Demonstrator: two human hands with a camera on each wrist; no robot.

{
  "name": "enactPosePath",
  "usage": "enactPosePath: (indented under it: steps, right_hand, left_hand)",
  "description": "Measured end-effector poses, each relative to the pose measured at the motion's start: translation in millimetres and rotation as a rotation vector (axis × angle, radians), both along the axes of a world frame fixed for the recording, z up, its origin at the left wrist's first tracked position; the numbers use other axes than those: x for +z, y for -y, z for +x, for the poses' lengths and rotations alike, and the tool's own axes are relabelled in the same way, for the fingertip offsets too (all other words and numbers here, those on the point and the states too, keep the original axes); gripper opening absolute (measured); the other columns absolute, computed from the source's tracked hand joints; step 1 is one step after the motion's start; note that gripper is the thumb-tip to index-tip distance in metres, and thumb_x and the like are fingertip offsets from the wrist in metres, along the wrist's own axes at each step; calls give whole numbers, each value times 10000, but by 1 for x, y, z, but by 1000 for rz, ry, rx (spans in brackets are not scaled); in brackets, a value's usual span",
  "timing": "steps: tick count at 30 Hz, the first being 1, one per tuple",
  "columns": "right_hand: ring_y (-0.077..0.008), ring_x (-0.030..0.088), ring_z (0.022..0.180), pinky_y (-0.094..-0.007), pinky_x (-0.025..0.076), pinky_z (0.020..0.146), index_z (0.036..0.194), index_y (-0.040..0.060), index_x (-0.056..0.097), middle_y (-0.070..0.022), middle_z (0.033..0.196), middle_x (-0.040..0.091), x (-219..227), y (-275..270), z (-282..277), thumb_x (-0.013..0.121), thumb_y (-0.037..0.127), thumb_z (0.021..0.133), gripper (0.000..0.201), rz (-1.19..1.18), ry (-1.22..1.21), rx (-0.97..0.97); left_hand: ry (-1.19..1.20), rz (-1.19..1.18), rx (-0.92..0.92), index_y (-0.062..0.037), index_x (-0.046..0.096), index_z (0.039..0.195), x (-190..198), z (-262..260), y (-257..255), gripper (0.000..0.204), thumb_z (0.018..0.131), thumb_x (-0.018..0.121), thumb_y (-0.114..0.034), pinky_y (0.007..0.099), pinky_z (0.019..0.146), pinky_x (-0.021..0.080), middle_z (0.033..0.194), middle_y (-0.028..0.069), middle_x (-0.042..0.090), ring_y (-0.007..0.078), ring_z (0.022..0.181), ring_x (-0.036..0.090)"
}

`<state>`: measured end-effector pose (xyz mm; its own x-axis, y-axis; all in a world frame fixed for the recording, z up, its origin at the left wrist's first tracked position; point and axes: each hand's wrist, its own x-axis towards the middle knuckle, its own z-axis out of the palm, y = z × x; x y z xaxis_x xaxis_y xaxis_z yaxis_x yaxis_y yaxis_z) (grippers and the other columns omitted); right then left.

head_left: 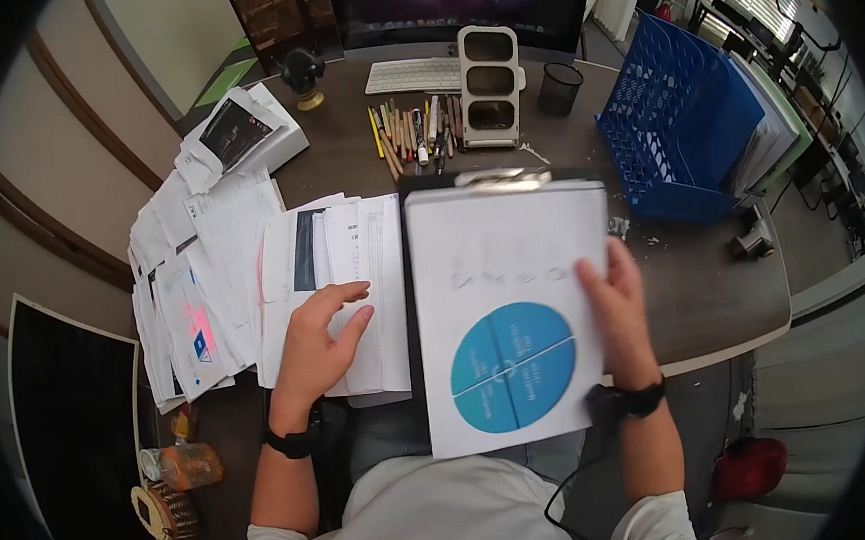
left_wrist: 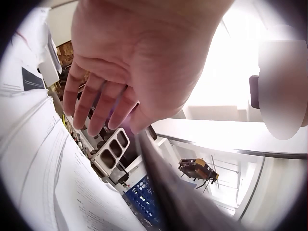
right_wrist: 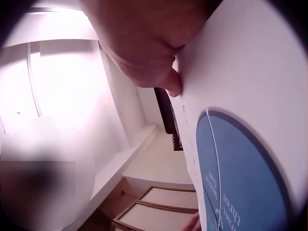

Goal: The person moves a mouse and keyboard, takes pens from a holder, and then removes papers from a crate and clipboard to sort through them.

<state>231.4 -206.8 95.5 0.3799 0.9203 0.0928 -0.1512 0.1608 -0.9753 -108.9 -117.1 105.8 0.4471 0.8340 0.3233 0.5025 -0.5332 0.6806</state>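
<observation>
My right hand (head_left: 621, 312) grips the right edge of a black clipboard (head_left: 412, 312), with its thumb over the top sheet. White paper (head_left: 510, 224) with a blue four-part circle (head_left: 513, 367) lies under the metal clip (head_left: 503, 179). In the right wrist view the thumb (right_wrist: 174, 84) presses on the page; the other fingers are hidden behind the board. My left hand (head_left: 318, 353) hovers over a stack of papers (head_left: 383, 273), its fingers apart from the clipboard. The left wrist view shows that palm (left_wrist: 139, 62) with nothing in it.
Loose papers (head_left: 179, 298) spread across the desk's left side. Pens and pencils (head_left: 413, 136), a beige three-slot holder (head_left: 490, 87), a keyboard (head_left: 414, 76) and a black mesh cup (head_left: 560, 88) stand at the back. A blue file rack (head_left: 663, 123) is at right; a bottle (head_left: 190, 465) is lower left.
</observation>
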Motion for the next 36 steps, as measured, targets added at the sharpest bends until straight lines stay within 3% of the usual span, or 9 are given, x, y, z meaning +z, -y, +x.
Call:
enactPosePath:
  steps: [2,5,7,11,14,27,30,32,36]
  right_hand:
    - [-101,635,974,-270,528,815,1269,-3,563,-64,1100,687,-45,-19,-8,667,136,1012,310,-133,121,104]
    - [-175,649,1004,-323,530,862,1290,-14,563,-113,1153,681,-79,-33,3,690,125,977,365,-195,197,93]
    - [-299,633,1066,-403,512,935,1316,-12,562,-178,1246,642,-63,-23,3,739,108,901,467,-4,1099,-247]
    - [-411,547,1210,-468,453,1038,1396,-19,520,-234,1341,580,-32,20,-18,804,116,817,658,-280,882,53]
    - [-434,525,1239,-469,441,1058,1429,-39,487,-265,1375,556,-39,49,-34,815,133,811,720,-267,1165,78]
    - [-430,518,1222,-461,439,1048,1495,-33,412,-249,1356,532,-40,57,-39,864,27,713,904,-358,1042,34]
    - [-431,520,1221,-458,439,1049,1510,-26,394,-248,1347,539,-39,54,-35,882,24,689,956,-367,1011,49]
    - [-431,521,1219,-456,439,1052,1513,-30,387,-249,1343,544,-39,56,-35,886,41,693,963,-373,996,57]
    - [-429,520,1238,-458,434,1070,1522,-48,367,-262,1364,553,-40,57,-34,885,93,722,964,-368,940,57]
  left_hand:
    - [69,-275,51,27,708,1157,-2,-5,-5,262,917,691,-74,360,928,524,1090,174,740,299,1065,701]
    - [-69,-159,1,22,672,1239,-6,1,-15,338,933,688,-121,376,987,499,1216,199,692,340,1144,657]
    - [-181,-22,-80,28,581,1376,-13,8,-23,484,942,686,-157,409,1096,442,1412,238,578,392,1291,558]
    - [-293,61,-181,63,477,1461,-30,45,-43,619,938,693,-187,430,1165,384,1510,287,478,420,1391,479]
    - [-332,51,-198,91,449,1466,-49,69,-53,655,944,685,-226,429,1152,390,1501,285,482,411,1377,478]
    - [-393,20,-103,75,462,1450,-64,85,-61,660,895,680,-206,445,1063,447,1328,213,571,392,1188,528]
    - [-344,-112,-123,50,367,1528,-53,83,-55,793,877,718,-237,436,1118,419,1427,242,519,403,1297,493]
    - [51,-250,-102,39,262,1584,-53,80,-53,928,866,757,-281,427,1200,337,1547,285,408,421,1455,377]
    - [-185,48,-58,39,242,1595,-30,47,-12,901,902,742,-247,439,1247,242,1622,316,282,429,1535,261]
